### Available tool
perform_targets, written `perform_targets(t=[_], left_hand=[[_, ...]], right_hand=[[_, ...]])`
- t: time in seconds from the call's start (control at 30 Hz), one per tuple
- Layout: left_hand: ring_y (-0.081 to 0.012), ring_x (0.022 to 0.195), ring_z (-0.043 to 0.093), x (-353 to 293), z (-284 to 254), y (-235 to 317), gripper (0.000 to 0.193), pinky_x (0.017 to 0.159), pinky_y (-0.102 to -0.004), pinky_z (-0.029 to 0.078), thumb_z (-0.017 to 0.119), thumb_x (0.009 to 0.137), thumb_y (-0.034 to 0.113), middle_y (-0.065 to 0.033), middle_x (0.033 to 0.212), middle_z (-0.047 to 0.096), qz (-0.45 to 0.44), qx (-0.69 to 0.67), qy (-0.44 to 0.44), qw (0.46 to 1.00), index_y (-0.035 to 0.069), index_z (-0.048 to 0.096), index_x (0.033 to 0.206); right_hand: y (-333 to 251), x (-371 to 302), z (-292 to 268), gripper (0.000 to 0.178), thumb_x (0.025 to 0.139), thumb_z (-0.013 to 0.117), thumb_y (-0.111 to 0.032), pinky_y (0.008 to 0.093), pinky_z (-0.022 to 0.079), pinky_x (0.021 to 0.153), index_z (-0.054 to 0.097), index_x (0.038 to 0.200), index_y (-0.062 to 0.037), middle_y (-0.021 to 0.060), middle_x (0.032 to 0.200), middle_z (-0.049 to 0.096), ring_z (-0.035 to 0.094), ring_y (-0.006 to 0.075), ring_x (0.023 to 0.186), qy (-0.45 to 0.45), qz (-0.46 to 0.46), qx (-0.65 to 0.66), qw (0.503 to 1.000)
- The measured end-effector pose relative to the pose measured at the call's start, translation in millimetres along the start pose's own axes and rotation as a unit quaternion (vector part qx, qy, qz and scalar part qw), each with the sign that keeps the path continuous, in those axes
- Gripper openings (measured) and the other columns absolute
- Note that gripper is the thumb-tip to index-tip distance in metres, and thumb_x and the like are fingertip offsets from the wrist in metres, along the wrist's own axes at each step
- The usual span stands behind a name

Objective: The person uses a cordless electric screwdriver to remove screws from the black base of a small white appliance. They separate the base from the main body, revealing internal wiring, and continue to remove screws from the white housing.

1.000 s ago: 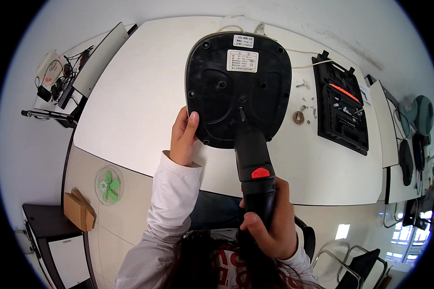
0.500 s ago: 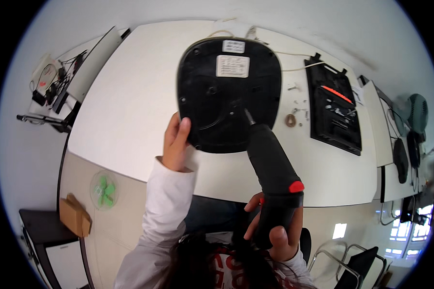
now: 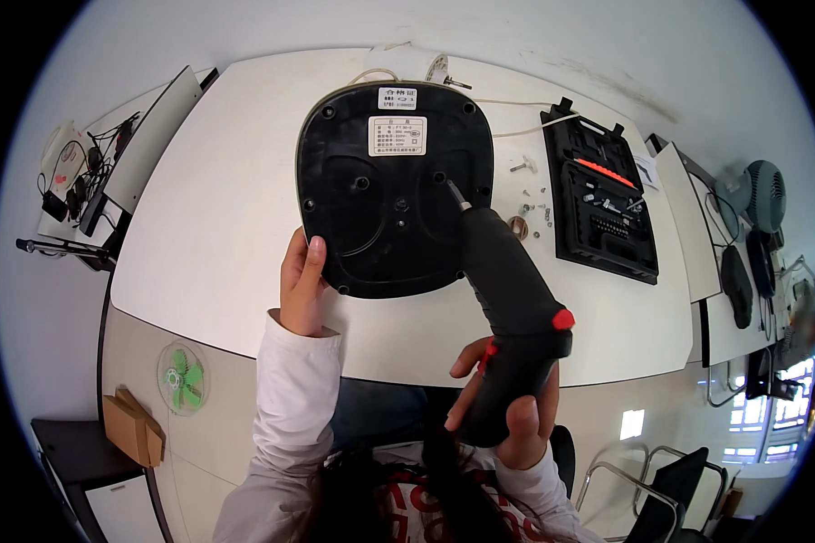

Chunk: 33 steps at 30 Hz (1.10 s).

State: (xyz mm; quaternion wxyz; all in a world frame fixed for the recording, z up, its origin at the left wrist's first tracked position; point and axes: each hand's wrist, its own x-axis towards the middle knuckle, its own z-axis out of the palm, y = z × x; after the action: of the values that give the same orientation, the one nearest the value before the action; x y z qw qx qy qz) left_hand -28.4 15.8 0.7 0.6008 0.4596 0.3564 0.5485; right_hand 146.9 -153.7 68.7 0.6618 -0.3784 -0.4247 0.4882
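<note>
My left hand (image 3: pixel 302 282) grips the lower left edge of a black fan base (image 3: pixel 335 222), its underside with two white labels turned up toward me. Several screw holes run around its rim, with more in the middle. In my right hand (image 3: pixel 527 425) is a black cordless screwdriver (image 3: pixel 512 271) with red buttons, held by the handle. Its bit (image 3: pixel 457 194) points at a hole right of the base's centre; whether the tip touches cannot be made out. Small screws and parts (image 3: pixel 532 206) lie on the white table right of the base, beside a round brown piece (image 3: pixel 518 226).
An opened black tool case (image 3: pixel 566 231) with bits and an orange-red tool lies on the table's right (image 3: pixel 670 335). A pale cord (image 3: pixel 516 134) runs behind the base to the case. A green fan head (image 3: pixel 766 196) stands far right; green fan blades (image 3: pixel 183 378) lie on the floor at left.
The base has shifted left in view and its underside faces me more squarely. The screwdriver's tip has moved up and slightly left, from beside the central part to near a hole.
</note>
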Motion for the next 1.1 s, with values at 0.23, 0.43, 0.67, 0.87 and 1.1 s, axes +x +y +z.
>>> perform_targets(t=[0.23, 0.43, 0.67, 0.87, 1.1], left_hand=[[-0.0079, 0.09, 0.054, -2.3, 0.5, 2.3, 0.04, 0.077, -0.0223, 0.043, 0.049, 0.094, 0.036, -0.0014, 0.104, 0.059, -0.008, -0.003, 0.008, 1.0, 0.005, 0.05, 0.119], [-0.013, 0.099, 0.054, 0.8, -0.6, -0.7, 0.038, 0.085, -0.0259, 0.043, 0.049, 0.095, 0.027, -0.005, 0.113, 0.057, 0.012, -0.051, -0.003, 0.999, 0.002, 0.048, 0.123], [-0.0224, 0.116, 0.049, 12.7, -9.3, -18.1, 0.043, 0.098, -0.0355, 0.04, 0.048, 0.094, 0.016, -0.0138, 0.128, 0.05, 0.042, -0.118, -0.113, 0.986, -0.002, 0.038, 0.132], [-0.0207, 0.112, 0.053, 6.6, -11.8, -17.9, 0.047, 0.094, -0.0326, 0.043, 0.05, 0.094, 0.022, -0.0116, 0.127, 0.05, 0.048, -0.027, -0.075, 0.996, 0.002, 0.036, 0.135], [-0.019, 0.11, 0.053, 7.4, -17.2, -15.6, 0.046, 0.093, -0.0309, 0.042, 0.051, 0.094, 0.024, -0.0107, 0.124, 0.053, 0.031, -0.024, -0.054, 0.998, 0.002, 0.04, 0.132]], right_hand=[[3.3, 14.1, 4.5, 0.055, 0.09, 0.05, -0.028, 0.0276, 0.049, 0.06, 0.022, 0.124, 0.0045, 0.0238, 0.107, 0.05, 0.06, 0.018, 0.064, -0.024, 0.006, -0.006, 1.0], [-3.4, 19.5, 15.5, 0.046, 0.09, 0.048, -0.017, 0.0277, 0.05, 0.062, 0.025, 0.121, 0.006, 0.0211, 0.106, 0.053, 0.06, 0.0163, 0.066, -0.003, 0.033, 0.006, 0.999], [-34.2, 32.9, 13.9, 0.053, 0.091, 0.054, -0.025, 0.0332, 0.047, 0.055, 0.025, 0.123, 0.0067, 0.0171, 0.07, 0.059, 0.062, 0.0238, 0.062, -0.008, 0.107, -0.139, 0.984], [-46.1, 36.7, 9.6, 0.058, 0.092, 0.05, -0.029, 0.0367, 0.042, 0.048, 0.023, 0.122, 0.0129, 0.0226, 0.063, 0.055, 0.056, 0.0336, 0.052, -0.027, 0.085, -0.193, 0.977], [-56.3, 41.3, 11.1, 0.06, 0.092, 0.049, -0.03, 0.0373, 0.039, 0.045, 0.022, 0.118, 0.0168, 0.0205, 0.056, 0.051, 0.054, 0.0327, 0.048, -0.032, 0.075, -0.223, 0.971]])
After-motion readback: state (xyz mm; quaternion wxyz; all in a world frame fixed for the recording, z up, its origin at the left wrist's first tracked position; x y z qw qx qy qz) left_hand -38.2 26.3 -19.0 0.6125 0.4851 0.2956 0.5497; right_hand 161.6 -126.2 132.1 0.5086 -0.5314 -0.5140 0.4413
